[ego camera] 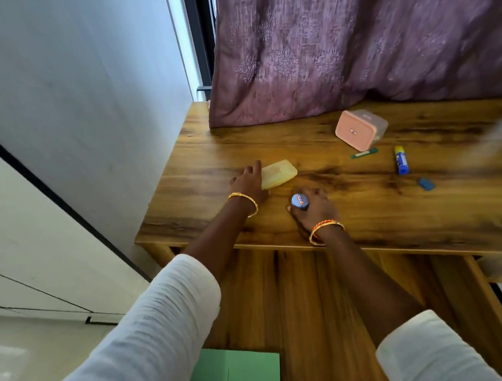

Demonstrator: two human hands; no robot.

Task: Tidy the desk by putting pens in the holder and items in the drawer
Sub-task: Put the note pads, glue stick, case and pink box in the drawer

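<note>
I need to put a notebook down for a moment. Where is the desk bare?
The widest bare patch is the front of the desk, right of the right hand and below the blue eraser. Another lies between the yellow case and the pink box. It is crowded around the glue stick and green pen.

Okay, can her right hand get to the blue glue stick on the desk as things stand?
Probably yes, but not freely: the right hand is already closed around a small blue-capped object. The desk between it and the glue stick looks bare, so the path seems open once the fingers are free.
</note>
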